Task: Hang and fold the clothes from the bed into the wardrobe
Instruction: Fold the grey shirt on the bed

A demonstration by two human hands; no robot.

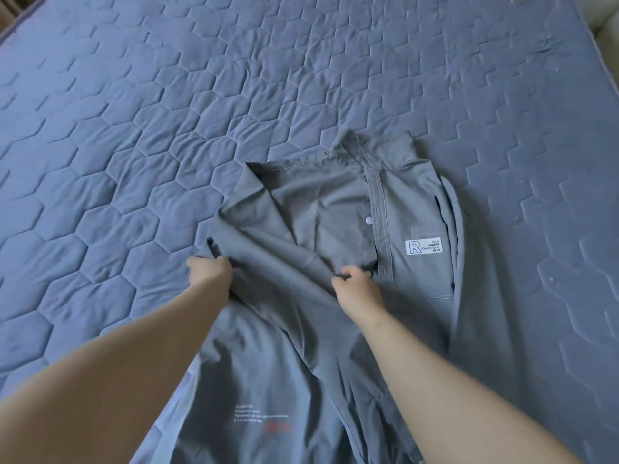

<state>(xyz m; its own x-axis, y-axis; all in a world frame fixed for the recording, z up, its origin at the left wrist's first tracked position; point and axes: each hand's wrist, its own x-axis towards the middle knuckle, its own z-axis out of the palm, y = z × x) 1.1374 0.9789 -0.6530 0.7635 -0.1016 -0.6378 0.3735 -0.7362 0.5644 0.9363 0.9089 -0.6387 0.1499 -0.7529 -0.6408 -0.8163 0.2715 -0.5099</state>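
Shirt (335, 249) lay face up on the bed (167, 112), collar away from me, hem end running off the near edge of view. Thin woven cloth by the look of it: light, limp, no stiffness, creased wherever I bunched it. Left hand (209, 272) gripped the left side fold near the sleeve, fingers curled under the cloth, so I couldn't tell exactly how they lay. Right hand (356, 284) pinched a ridge of fabric mid-chest, just beside the placket (380, 209), fingers curled tight on it. Judged it wouldn't slip, but it would sag and drag if lifted from one point. Best holds: the seams, shoulder line or collar (368, 147), two points well apart, keeping tension between them. Button (368, 220) and chest label (423, 246) were the only firm bits; not worth grabbing.
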